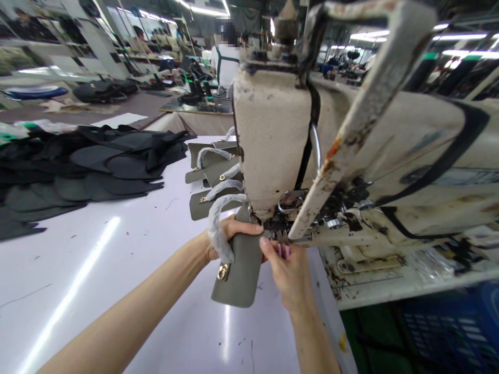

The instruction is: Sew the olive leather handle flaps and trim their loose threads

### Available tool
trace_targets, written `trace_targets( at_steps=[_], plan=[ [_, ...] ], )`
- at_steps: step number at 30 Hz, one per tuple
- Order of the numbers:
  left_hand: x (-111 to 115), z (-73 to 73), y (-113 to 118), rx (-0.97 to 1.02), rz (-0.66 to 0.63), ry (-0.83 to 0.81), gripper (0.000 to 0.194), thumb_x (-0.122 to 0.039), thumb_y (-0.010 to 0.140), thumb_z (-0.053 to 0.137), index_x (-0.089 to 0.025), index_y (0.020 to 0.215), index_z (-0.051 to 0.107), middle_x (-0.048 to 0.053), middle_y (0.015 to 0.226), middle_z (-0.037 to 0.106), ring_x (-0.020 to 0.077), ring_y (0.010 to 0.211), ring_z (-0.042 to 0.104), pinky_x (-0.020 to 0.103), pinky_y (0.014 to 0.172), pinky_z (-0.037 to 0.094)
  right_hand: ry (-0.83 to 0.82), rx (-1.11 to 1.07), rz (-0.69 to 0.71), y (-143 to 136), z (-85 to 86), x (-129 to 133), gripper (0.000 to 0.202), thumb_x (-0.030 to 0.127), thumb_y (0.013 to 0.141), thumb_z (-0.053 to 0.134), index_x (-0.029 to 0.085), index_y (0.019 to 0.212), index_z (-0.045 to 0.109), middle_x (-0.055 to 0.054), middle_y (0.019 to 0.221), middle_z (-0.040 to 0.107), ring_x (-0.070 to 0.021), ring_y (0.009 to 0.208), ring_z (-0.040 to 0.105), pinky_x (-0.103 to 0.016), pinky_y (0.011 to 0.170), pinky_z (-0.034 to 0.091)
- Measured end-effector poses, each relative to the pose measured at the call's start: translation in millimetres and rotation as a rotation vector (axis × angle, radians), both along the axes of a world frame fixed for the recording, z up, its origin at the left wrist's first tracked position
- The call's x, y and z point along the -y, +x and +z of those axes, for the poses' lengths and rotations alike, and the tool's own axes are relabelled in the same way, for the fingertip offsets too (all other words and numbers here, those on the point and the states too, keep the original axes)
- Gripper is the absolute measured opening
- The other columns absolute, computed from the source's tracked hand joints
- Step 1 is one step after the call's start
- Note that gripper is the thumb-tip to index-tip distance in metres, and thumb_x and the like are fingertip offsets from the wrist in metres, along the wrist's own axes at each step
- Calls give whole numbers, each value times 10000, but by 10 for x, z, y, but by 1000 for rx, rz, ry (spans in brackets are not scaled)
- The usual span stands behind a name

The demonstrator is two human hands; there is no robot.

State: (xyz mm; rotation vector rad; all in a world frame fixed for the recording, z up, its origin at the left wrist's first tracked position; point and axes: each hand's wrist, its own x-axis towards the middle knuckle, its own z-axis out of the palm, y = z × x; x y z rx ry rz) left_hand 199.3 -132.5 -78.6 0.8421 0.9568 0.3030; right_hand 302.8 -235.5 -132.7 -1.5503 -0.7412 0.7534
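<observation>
A grey-green bag flap (245, 270) with a gold clasp (223, 271) and a curved handle (219, 228) in clear plastic wrap is held tilted at the head of a sewing machine (273, 135). My left hand (232, 231) is closed on its upper part, thumb on top pointing at the needle area, fingers partly hidden behind handle and flap. At the flap's right edge my right hand (288, 267) is closed, its thumb tip at that edge and its fingers curled. Something small and pink (284, 251), which I cannot identify, shows among those fingers.
Several similar flaps with wrapped handles (214, 171) lie behind, left of the machine. Stacked dark pieces (89, 171) cover the white table's (156, 270) far left. A rusty metal bar (351, 124) slants before the machine. A blue crate (448, 327) stands lower right. A person (228, 62) is beyond.
</observation>
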Motion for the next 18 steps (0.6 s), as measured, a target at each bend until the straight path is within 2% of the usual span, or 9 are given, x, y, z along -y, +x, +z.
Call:
trace_targets(
  at_steps=[2,4,7,13,18],
  plan=[
    [-4,-50,-67,79,-40,-95,345,-265,533,889,-122,818,756,142,711,738,325,625,714,442,610,599,20,-38,13,-16,-6,12,358,441,810,680,157,595,652,19,519,559,-125,513,494,-236,517,370],
    [9,-114,-98,119,18,-54,420,-298,539,902,-126,895,760,147,790,750,312,653,721,423,637,614,37,-69,6,-14,-3,32,330,409,793,694,157,592,626,34,521,503,-113,525,445,-231,513,344],
    [50,-190,-87,139,51,22,416,-295,591,880,-131,954,761,156,881,760,291,689,727,391,646,623,48,-71,9,8,-1,56,297,379,772,704,159,592,621,41,520,463,-109,526,410,-234,511,330],
    [72,-207,-26,119,119,76,322,-265,613,859,-152,898,761,119,854,767,261,697,730,365,676,620,72,-94,-4,49,-45,23,257,363,744,731,157,613,650,4,603,590,-142,590,513,-248,572,404],
    [7,-266,-19,163,113,129,403,-306,613,863,-144,965,754,117,845,762,297,718,731,413,694,613,79,-105,-10,62,-27,-15,239,362,746,743,149,653,690,-10,627,631,-158,622,553,-257,612,438]
  ],
)
